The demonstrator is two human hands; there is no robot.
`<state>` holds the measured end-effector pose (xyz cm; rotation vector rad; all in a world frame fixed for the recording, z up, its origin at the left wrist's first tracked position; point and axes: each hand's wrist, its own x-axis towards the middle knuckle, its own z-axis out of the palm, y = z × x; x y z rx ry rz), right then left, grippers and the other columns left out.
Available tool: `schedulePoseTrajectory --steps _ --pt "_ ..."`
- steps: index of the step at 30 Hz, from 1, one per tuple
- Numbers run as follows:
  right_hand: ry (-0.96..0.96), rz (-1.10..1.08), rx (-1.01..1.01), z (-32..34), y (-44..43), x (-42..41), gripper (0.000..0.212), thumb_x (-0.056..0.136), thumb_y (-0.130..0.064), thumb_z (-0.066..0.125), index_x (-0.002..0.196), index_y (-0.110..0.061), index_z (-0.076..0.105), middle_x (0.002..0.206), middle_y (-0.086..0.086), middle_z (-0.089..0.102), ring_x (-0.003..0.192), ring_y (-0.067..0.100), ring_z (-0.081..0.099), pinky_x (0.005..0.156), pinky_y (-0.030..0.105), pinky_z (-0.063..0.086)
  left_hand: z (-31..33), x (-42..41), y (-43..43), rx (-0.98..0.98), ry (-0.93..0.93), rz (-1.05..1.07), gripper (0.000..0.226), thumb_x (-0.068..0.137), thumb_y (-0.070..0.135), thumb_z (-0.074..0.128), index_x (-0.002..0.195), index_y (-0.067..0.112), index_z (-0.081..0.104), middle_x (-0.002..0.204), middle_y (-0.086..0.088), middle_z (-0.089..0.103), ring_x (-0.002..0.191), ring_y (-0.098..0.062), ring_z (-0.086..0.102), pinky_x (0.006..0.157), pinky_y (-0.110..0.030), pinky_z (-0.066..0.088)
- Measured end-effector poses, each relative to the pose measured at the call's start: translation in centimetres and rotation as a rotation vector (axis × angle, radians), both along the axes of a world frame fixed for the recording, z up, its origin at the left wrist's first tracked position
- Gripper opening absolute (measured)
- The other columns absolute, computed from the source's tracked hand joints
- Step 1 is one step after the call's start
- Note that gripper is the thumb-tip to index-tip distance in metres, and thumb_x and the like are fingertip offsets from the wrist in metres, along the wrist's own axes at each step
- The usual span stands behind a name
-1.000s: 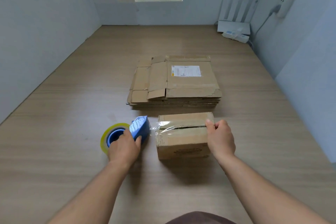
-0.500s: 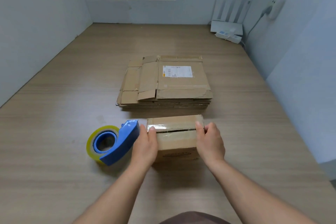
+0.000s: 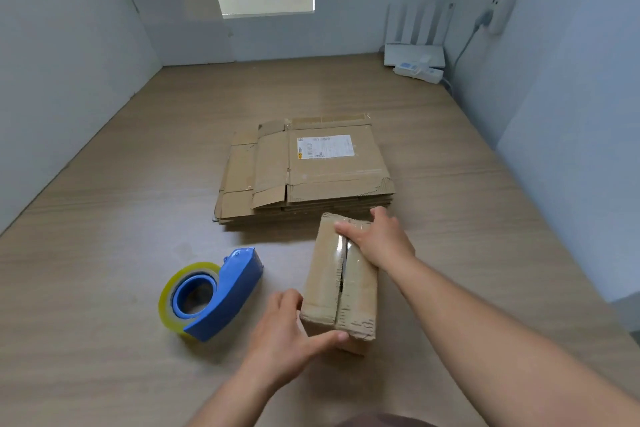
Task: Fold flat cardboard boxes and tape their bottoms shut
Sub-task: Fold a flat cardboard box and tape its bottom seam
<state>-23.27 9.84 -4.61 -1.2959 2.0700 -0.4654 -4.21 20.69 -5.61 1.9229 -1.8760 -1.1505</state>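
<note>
Glossily taped (creased) cardboard box (image 3: 341,282)

A pale wood-grain surface (image 3: 104,288) carried everything. A stack of flat cardboard boxes (image 3: 308,172) lay near its middle. Toward the near edge stood a small folded box (image 3: 341,279), its taped seam facing up, and left of it a blue tape dispenser (image 3: 211,295). A white router (image 3: 414,54) and a power strip (image 3: 419,71) sat in the far right corner.
</note>
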Motion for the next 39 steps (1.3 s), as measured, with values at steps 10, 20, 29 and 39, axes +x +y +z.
schedulePoseTrajectory --steps 10,20,29,39 --pt "-0.002 0.206 0.055 -1.5 6.4 1.5 0.123 0.063 -0.078 0.061 0.147 -0.034 -0.019 0.146 0.005 0.037 0.127 0.026 0.046 0.096 0.042 0.041 -0.8 -2.4 -1.9 -0.092 -0.057 0.163 0.064 0.05 0.075 0.072 0.085 0.029 0.045 0.084 0.01 0.06 0.071 -0.004 0.057 0.059 -0.029 0.051" --pt "0.074 0.596 -0.075 -1.1 8.4 -0.4 0.076 0.07 -0.083 0.03 0.136 -0.066 -0.006 0.157 -0.006 0.004 0.134 0.022 0.037 0.099 0.036 0.044 -0.9 -1.6 -2.7 -0.125 0.014 0.036 0.052 0.067 0.055 0.077 0.099 0.033 0.044 0.101 0.01 0.059 0.086 -0.003 0.06 0.074 -0.031 0.058" --pt "0.258 0.736 -0.122 -1.1 8.0 -2.0 0.086 0.079 -0.068 0.053 0.132 -0.065 -0.014 0.158 -0.006 0.002 0.133 0.02 0.038 0.099 0.032 0.043 -0.9 4.3 -3.5 -0.268 0.073 0.03 0.079 0.068 0.081 0.047 0.127 0.028 0.049 0.119 0.015 0.05 0.106 0.0 0.048 0.088 -0.022 0.044" --pt "0.33 0.73 -0.164 -1.1 8.0 -1.3 0.084 0.078 -0.074 0.049 0.122 -0.071 -0.023 0.157 -0.008 0.004 0.133 0.018 0.037 0.097 0.034 0.044 -2.3 7.0 -6.8 -0.215 -0.564 0.369 0.068 0.085 0.055 0.059 0.119 -0.002 0.046 0.118 -0.019 0.051 0.108 -0.033 0.05 0.088 -0.04 0.045"
